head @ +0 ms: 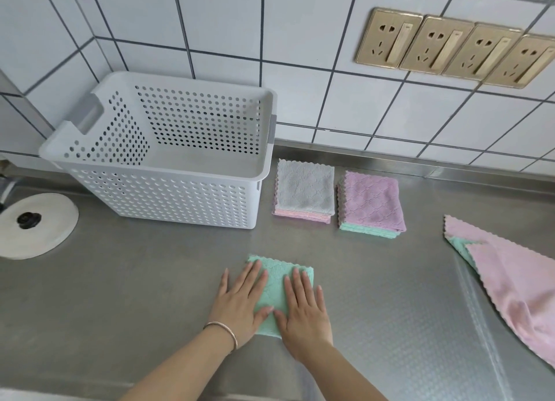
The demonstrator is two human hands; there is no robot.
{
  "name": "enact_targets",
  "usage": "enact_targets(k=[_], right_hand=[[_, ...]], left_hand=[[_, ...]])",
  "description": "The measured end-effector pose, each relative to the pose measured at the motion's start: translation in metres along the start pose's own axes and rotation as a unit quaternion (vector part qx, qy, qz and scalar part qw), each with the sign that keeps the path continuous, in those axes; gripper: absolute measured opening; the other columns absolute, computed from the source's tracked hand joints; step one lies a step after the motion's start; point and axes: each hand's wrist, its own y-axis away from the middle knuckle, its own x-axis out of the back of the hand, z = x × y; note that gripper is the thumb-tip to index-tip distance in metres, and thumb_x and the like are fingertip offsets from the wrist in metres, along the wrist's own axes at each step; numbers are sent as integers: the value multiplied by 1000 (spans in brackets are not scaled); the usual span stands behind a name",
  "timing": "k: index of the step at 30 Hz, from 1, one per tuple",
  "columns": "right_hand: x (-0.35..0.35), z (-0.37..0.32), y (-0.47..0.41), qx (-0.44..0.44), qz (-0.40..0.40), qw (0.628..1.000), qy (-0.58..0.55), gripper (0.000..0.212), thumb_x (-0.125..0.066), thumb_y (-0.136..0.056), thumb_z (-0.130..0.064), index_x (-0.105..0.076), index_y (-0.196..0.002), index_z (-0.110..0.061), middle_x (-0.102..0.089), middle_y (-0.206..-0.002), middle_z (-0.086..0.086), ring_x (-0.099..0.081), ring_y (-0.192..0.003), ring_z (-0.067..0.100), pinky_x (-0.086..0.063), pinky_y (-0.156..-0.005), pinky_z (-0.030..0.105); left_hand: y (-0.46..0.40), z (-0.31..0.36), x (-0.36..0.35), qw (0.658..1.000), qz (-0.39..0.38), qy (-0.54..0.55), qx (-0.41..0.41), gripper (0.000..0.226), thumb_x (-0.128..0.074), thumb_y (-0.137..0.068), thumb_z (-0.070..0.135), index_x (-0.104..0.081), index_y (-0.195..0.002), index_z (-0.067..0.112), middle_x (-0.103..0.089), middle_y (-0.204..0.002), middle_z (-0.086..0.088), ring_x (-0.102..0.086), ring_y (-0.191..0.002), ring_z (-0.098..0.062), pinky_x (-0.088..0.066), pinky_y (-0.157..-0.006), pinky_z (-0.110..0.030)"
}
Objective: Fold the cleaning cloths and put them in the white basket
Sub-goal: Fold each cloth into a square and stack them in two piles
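The mint-green cleaning cloth (277,289) lies folded into a small, nearly square pad on the steel tabletop (135,295), near the front edge and well in front of the white basket (168,190). Its pile shows a quilted diamond pattern and its far edge is scalloped. The pad is a little longer front to back than side to side, and it sits slightly turned, the far edge slanting down to the right.

Both hands lie flat on it with the fingers straight and spread. The left hand (240,304), with a thin bangle (223,331) at the wrist, covers the left edge, and the right hand (303,310) covers the right half; the thumbs nearly meet at the cloth's near end.

The white basket is perforated, stands upright against the tiled wall, and no cloth shows inside it. Just to its right sit two folded stacks, a grey-topped stack (304,189) over pink layers and a lilac-topped stack (372,202) over green ones. At the right edge an unfolded pink cloth (510,286) lies spread over a green cloth (461,246). A round white lid (45,229) with a black knob lies left of the basket.
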Motion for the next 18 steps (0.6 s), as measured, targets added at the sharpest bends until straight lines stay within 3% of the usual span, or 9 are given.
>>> enact_targets(k=[2,3,5,7,9,10,12,16,18], right_hand=[[-2,2,-3,0,4,1000,0,66,-36,-83,-52,-35,-135,-11,-43,-143,8,6,-145,18,-7,-109,40],[-3,3,-4,8,12,1000,-1,67,-36,-81,-53,-36,-134,-12,-43,-142,7,2,-145,19,-7,-109,39],[0,6,-3,29,28,999,-12,65,-38,-77,-53,-41,-129,-14,-50,-138,5,-17,-139,24,-12,-108,37],[10,11,2,10,46,997,-57,58,-40,-73,-47,-46,-122,-17,-61,-126,4,-41,-120,20,-35,-101,34],[21,14,11,-53,70,985,-147,49,-44,-75,-36,-47,-120,-17,-60,-113,2,-52,-102,18,-52,-82,31],[24,14,15,-95,78,973,-195,46,-46,-79,-30,-45,-124,-17,-56,-112,1,-54,-100,19,-51,-79,29],[31,12,21,-188,11,936,-297,49,-50,-86,-21,-36,-133,-17,-51,-114,0,-53,-98,16,-44,-77,25],[32,6,19,-250,-44,885,-390,51,-47,-87,-16,-31,-136,-20,-58,-85,-2,-55,-72,11,-41,-55,21],[36,7,17,-253,-51,871,-417,50,-46,-87,-14,-32,-135,-20,-56,-79,-5,-54,-68,8,-39,-52,18]], left_hand=[[-3,-4,-5,1000,9,-1,3,70,-32,-79,60,-35,-137,20,-34,-147,0,3,-145,-10,-9,-108,-49],[-4,-3,-4,1000,14,2,6,70,-32,-78,61,-36,-135,21,-37,-145,1,-2,-144,-10,-18,-107,-50],[-3,-1,1,999,42,16,19,68,-34,-73,63,-43,-128,24,-52,-137,1,-32,-133,-14,-40,-98,-48],[0,1,6,990,93,69,76,66,-41,-65,65,-51,-117,25,-63,-120,-1,-55,-107,-18,-49,-86,-37],[7,4,11,962,132,137,194,62,-51,-58,65,-60,-101,22,-62,-106,-3,-58,-94,-26,-49,-78,-35],[9,6,12,944,128,163,256,58,-58,-58,64,-63,-95,20,-59,-105,-4,-55,-94,-29,-47,-79,-36],[13,13,16,919,76,183,340,50,-70,-62,58,-66,-94,19,-53,-110,-6,-48,-101,-30,-41,-87,-37],[10,27,14,907,62,212,359,37,-65,-77,46,-65,-97,15,-54,-112,-8,-47,-105,-29,-39,-89,-36],[5,34,19,882,65,281,373,33,-60,-83,39,-60,-102,12,-59,-108,-9,-53,-102,-30,-40,-83,-35]])
